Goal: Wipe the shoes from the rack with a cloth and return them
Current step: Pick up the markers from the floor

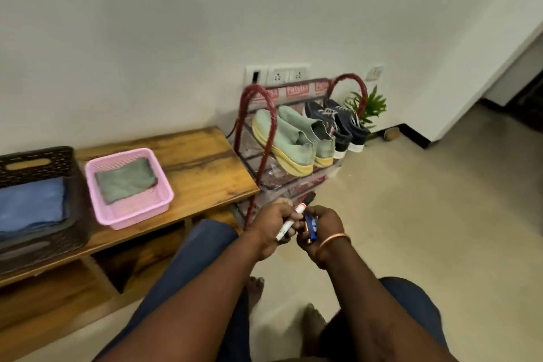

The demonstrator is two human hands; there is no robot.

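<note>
White wall (147,23) and pale tiled floor (426,214) fill most of the view. Well to the left of the fingers runs a wooden bench (205,161) set against the wall. Just beyond the fingertips stands the red-framed shoe rack (296,90), at the bench's end.

On the bench, far left of the fingers, a dark basket (38,161) holds folded blue fabric (32,203). Beside it, nearer the fingers, a pink basket (138,214) contains the grey-green cloth (125,179).

The green shoes (291,138) with yellow soles lie on the rack's upper shelf, above and beyond the fingers, untouched. The navy sneakers (340,123) sit just to their right. A small plant (373,106) stands past the rack.

Both hands meet in front of the rack's lower part. The left hand (273,226) has its fingers curled round a white marker (289,223). The right hand (323,229), a bangle (335,239) on its wrist, grasps a small blue object (312,229); I cannot tell what it is.
</note>
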